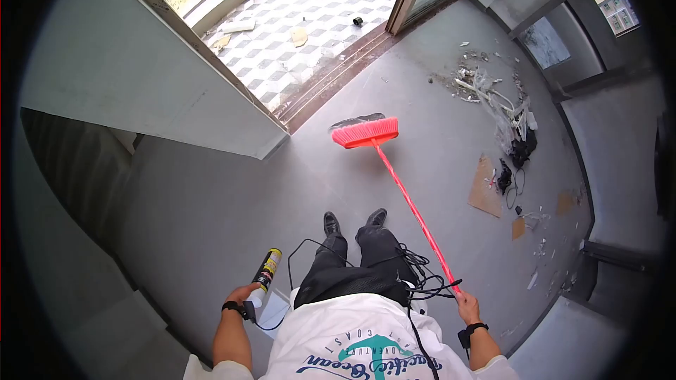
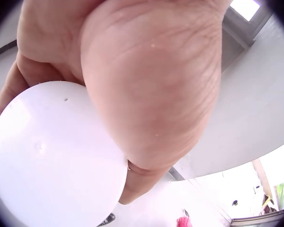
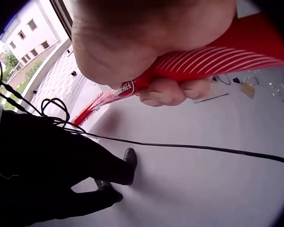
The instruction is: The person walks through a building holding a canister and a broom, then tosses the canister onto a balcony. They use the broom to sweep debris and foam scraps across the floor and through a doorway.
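My left hand (image 1: 241, 293) grips a black-and-yellow can (image 1: 267, 267) near its white end, the can tilting up and away from me. In the left wrist view the round white end (image 2: 52, 156) lies against the palm, fingers wrapped about it. With my right hand (image 1: 467, 307) I hold a red broom (image 1: 415, 211) by the top of its handle. Its pink-bristled head (image 1: 365, 133) is out ahead of my feet, beside a dark grey object (image 1: 357, 120). The right wrist view shows fingers curled around the red handle (image 3: 199, 61).
Black cables (image 1: 422, 267) hang in loops at my waist. Rubbish (image 1: 496, 98) and a cardboard piece (image 1: 484, 188) litter the floor on the right. A doorway sill (image 1: 338, 70) leads to patterned tiles outside. A wall edge (image 1: 274, 144) juts in at left.
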